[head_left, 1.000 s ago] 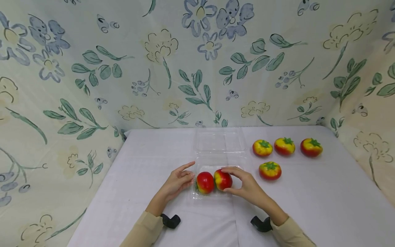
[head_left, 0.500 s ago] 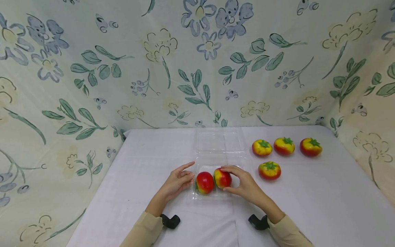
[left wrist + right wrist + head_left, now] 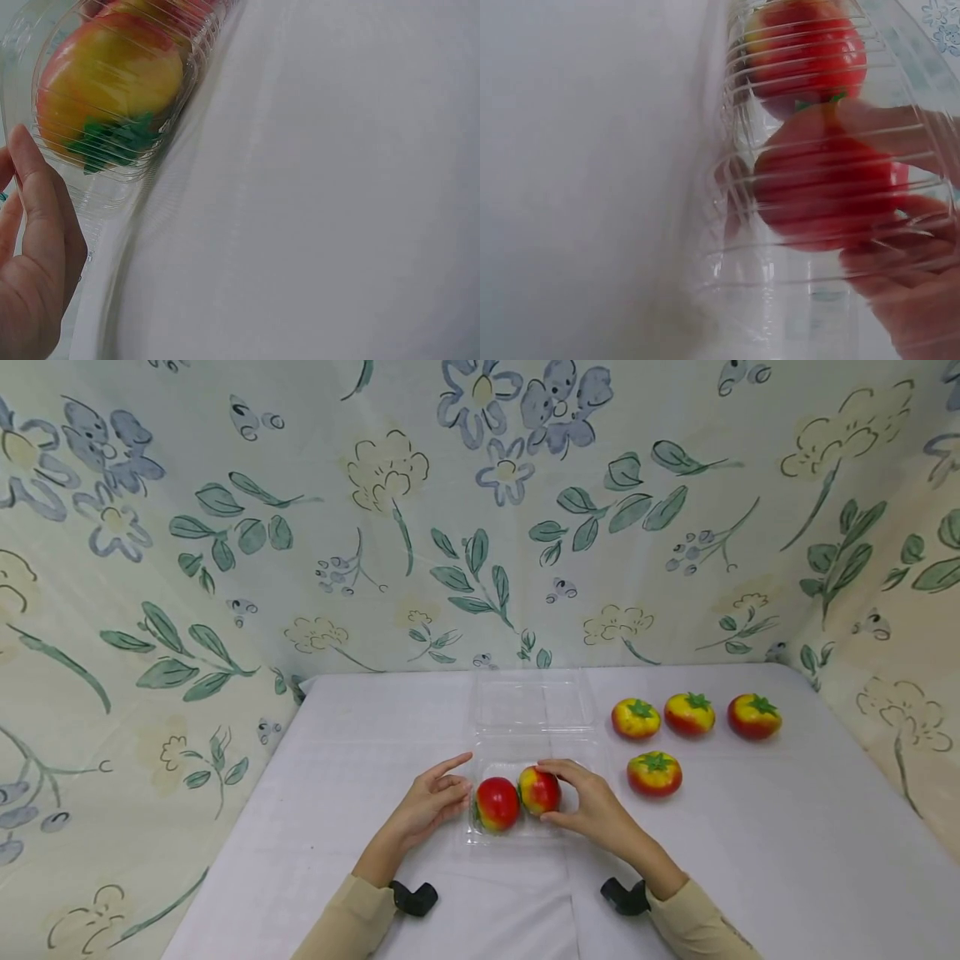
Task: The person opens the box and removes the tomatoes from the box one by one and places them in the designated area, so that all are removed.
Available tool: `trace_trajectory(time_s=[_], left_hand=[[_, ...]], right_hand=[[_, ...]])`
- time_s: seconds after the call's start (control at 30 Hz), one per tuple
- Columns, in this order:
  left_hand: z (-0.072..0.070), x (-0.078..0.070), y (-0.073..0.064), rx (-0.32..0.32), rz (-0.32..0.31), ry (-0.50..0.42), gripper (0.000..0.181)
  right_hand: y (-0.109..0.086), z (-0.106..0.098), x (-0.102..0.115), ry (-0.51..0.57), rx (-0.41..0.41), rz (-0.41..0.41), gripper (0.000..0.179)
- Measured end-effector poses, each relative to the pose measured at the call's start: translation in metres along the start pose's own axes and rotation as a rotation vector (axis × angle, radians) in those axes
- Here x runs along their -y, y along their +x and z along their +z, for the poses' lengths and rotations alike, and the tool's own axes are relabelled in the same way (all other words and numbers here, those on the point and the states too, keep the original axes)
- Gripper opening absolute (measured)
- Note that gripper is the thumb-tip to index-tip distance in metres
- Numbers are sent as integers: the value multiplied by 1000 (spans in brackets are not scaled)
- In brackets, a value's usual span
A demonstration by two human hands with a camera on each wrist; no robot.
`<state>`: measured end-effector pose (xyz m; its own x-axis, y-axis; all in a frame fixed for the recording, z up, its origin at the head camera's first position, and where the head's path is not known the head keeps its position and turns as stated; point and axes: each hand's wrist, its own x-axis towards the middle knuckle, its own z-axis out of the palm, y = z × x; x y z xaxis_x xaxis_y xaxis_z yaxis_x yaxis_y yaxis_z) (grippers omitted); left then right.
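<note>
My right hand (image 3: 596,802) grips a red and yellow toy persimmon (image 3: 540,791) between thumb and fingers, on the right side of the clear plastic clamshell box (image 3: 480,839). Beside it in the box lies another toy persimmon (image 3: 497,803), tipped so its green leaves face left, as the left wrist view confirms. Fingertips of my left hand (image 3: 426,806) rest at the box's left edge, index finger extended. Through the ribbed wall in the right wrist view, the gripped persimmon (image 3: 825,187) shows with the right thumb and fingers around it.
The box's transparent lid (image 3: 528,703) lies folded back behind it. Right of the box stand several more toy persimmons, one nearer (image 3: 655,774) and one at the far right (image 3: 754,717). Floral cloth (image 3: 480,527) hangs behind the white-covered table (image 3: 360,727).
My right wrist shifts slightly left, while the right hand keeps its grip on the persimmon. The left hand stays at the box's edge; the head view drifts a little.
</note>
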<state>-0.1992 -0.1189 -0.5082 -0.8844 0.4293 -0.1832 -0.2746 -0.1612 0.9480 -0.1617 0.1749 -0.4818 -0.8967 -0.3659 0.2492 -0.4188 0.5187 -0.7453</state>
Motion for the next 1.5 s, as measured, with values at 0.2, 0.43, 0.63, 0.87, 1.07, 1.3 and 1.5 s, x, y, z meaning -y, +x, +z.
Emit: trace_trajectory(time_s=[0.2,0.43,0.63,0.87,1.07,1.3,1.5], left_hand=[[0,0,0,-2,1,-3,59],[0,0,1,2,0,-8,59],[-1,1,0,5,-1,-10,60],[0,0,0,3,-3,-11,59],[1,0,0,9,4,-19,60],[0,0,1,8,0,-11,61],[-1,1,1,6,0,-15,61]], right_hand=[[1,2,1,-47,-6,6,72],[1,2,2,-58,-3,25,71],[1,2,3,-44,-7,37,69],[0,2,3,-37,-31,38,68],[0,1,2,-30,-54,46,67],[0,-2,1,-49,-85,12,69],[-1,-4,1,-46,-107,23,65]])
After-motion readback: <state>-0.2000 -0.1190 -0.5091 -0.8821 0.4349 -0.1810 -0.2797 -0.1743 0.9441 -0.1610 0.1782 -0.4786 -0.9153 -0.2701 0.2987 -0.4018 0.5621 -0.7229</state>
